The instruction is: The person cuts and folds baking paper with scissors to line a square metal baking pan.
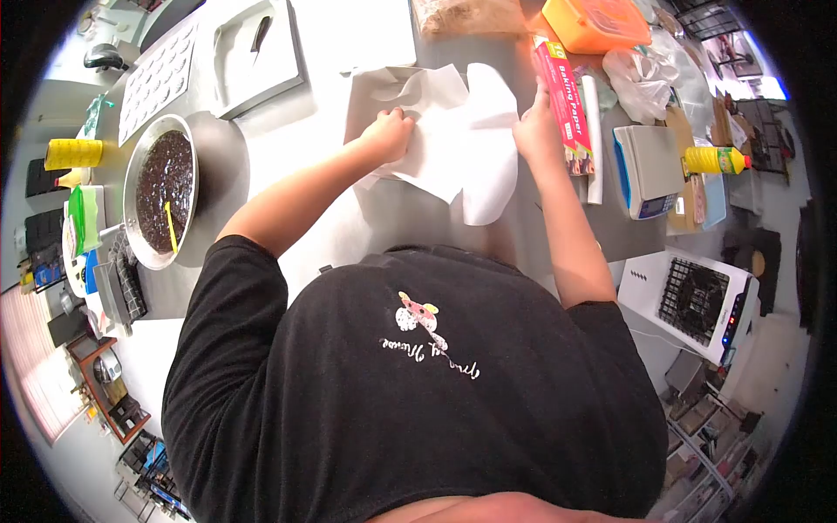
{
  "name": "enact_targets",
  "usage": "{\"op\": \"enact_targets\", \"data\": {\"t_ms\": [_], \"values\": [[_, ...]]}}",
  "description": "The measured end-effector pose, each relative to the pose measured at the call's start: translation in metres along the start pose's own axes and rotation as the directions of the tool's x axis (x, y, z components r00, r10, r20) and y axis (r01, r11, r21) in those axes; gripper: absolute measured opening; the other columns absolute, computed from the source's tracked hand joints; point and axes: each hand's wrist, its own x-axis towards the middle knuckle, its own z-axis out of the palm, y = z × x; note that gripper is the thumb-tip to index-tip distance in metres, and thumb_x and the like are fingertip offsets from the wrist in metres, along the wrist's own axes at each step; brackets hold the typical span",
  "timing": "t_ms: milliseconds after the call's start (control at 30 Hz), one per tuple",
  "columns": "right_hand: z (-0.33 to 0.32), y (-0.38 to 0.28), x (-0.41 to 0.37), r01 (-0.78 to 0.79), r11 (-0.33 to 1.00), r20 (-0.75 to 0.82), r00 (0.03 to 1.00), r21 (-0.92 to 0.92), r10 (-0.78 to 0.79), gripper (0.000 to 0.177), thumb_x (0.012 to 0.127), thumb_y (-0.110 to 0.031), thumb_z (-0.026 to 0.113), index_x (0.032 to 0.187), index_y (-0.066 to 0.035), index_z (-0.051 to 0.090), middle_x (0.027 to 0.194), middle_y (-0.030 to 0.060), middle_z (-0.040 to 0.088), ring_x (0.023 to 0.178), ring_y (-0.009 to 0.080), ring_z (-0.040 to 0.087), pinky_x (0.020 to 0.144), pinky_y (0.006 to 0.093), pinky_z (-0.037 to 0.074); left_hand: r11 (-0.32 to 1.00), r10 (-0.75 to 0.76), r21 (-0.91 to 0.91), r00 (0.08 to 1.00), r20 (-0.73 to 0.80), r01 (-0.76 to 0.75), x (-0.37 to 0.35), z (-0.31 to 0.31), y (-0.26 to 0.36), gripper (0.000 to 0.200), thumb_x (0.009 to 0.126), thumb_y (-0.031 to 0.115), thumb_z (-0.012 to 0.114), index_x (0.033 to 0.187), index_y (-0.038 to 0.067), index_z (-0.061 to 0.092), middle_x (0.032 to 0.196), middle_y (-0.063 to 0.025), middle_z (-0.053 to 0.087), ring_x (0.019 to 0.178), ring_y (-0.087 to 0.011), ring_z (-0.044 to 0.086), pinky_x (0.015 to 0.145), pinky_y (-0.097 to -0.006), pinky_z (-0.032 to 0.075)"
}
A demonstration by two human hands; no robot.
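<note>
While your left hand [388, 135], fingers curled, grips the baking paper sheet [458, 144] at 12 o'clock on the bench [296, 148], your right hand [536, 131] lies at the sheet's 3 o'clock edge, against the baking paper box [562, 100]; its grip cannot be told. Batter bowl [129, 196]: 9 o'clock.

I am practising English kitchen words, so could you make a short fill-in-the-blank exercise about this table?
1. The left hand rests on white ___.
2. A red ___ lies between the right hand and the scale.
3. The bowl holds dark batter and a ___ spatula.
Missing: paper; box; yellow.
</note>
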Motion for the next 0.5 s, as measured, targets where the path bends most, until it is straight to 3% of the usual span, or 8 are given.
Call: {"op": "enact_targets", "data": {"t_ms": [133, 200, 333, 400, 433, 500], "values": [[-0.002, 0.007, -0.005, -0.058, 0.995, 0.112, 0.993, 0.085, 0.048, 0.077, 0.074, -0.015, 0.062, 0.140, -0.003, 0.022, 0.091, 0.0160, 0.060, 0.086, 0.0297, 0.062, 0.075, 0.0398, 0.048, 1.000, 0.030, 0.001, 0.999, -0.024, -0.030, 0.000, 0.006, -0.003, 0.049, 0.069, 0.014, 0.070, 0.112, -0.001, 0.052, 0.114, -0.0218, 0.050, 0.101, -0.0400, 0.052, 0.089, -0.0445, 0.044], [0.009, 0.014, -0.012, -0.045, 0.998, -0.016, 0.999, 0.051, 0.046, 0.074, 0.075, -0.027, 0.064, 0.136, -0.002, 0.031, 0.096, 0.0177, 0.061, 0.085, 0.0302, 0.062, 0.078, 0.0396, 0.048, 0.997, 0.067, 0.045, 0.998, -0.016, -0.067, 0.004, 0.011, -0.007, 0.045, 0.071, 0.014, 0.066, 0.110, -0.002, 0.052, 0.111, -0.0218, 0.051, 0.099, -0.0397, 0.052, 0.088, -0.0445, 0.044], [0.034, 0.041, -0.004, 0.001, 0.997, -0.073, 0.997, -0.080, -0.007, 0.067, 0.074, -0.037, 0.064, 0.126, 0.000, 0.046, 0.100, 0.0197, 0.062, 0.088, 0.0309, 0.063, 0.081, 0.0387, 0.047, 0.982, 0.123, 0.139, 0.992, 0.042, -0.128, -0.008, -0.009, 0.002, 0.039, 0.072, 0.013, 0.062, 0.106, -0.003, 0.053, 0.108, -0.0220, 0.051, 0.098, -0.0385, 0.053, 0.086, -0.0435, 0.045], [0.016, 0.019, -0.001, -0.169, 0.978, 0.213, 0.967, 0.120, 0.141, 0.063, 0.073, -0.042, 0.063, 0.118, 0.001, 0.051, 0.106, 0.0238, 0.062, 0.101, 0.0347, 0.060, 0.087, 0.0422, 0.047, 0.992, 0.105, 0.069, 0.994, -0.041, -0.102, -0.005, 0.002, -0.001, 0.034, 0.073, 0.012, 0.060, 0.103, -0.003, 0.054, 0.104, -0.0211, 0.053, 0.095, -0.0380, 0.054, 0.084, -0.0422, 0.046], [0.013, 0.009, 0.000, -0.168, 0.978, 0.213, 0.967, 0.121, 0.139, 0.063, 0.073, -0.042, 0.063, 0.118, 0.001, 0.051, 0.106, 0.0238, 0.062, 0.101, 0.0347, 0.060, 0.087, 0.0422, 0.047, 0.992, 0.104, 0.069, 0.994, -0.043, -0.101, -0.005, 0.002, -0.001, 0.034, 0.073, 0.012, 0.060, 0.103, -0.003, 0.054, 0.104, -0.0211, 0.053, 0.095, -0.0380, 0.054, 0.084, -0.0422, 0.046], [0.012, -0.007, 0.000, -0.179, 0.983, 0.069, 0.982, 0.036, 0.176, 0.053, 0.073, -0.036, 0.062, 0.112, -0.001, 0.056, 0.104, 0.0212, 0.063, 0.100, 0.0345, 0.061, 0.086, 0.0425, 0.047, 0.981, 0.184, 0.075, 0.982, -0.048, -0.180, -0.005, -0.001, 0.001, 0.031, 0.075, 0.010, 0.058, 0.102, -0.003, 0.054, 0.102, -0.0199, 0.054, 0.093, -0.0367, 0.055, 0.083, -0.0412, 0.047]]}}
